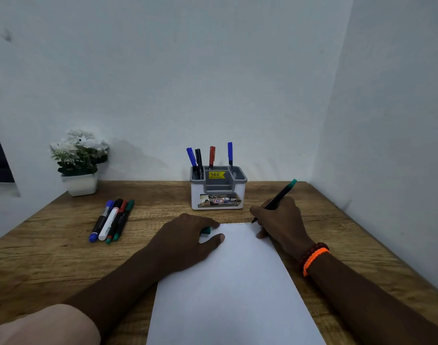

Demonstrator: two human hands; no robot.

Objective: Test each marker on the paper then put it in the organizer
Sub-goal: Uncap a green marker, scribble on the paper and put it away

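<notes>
The green marker (279,196) is gripped in the right hand (279,221), barrel tilted up and to the right, tip touching the far edge of the paper (234,282) at the end of a faint zigzag line (235,223). One sheet of paper lies on the table (51,245). The left hand (185,239) rests on the sheet's far left corner, fingers curled round a green cap (206,230). Directly beyond the paper stands one organizer (219,192), white with a grey insert, holding four markers upright: one blue (191,156) and one black (198,159) in the left compartment, one red (212,155) at the back, one blue (230,153) in the right compartment. Four more markers (111,220) lie side by side, touching, on the table to the left of the paper. One potted white flower plant (80,160) stands at the far left corner. The right wrist carries an orange band (313,258) beside a dark red one.
</notes>
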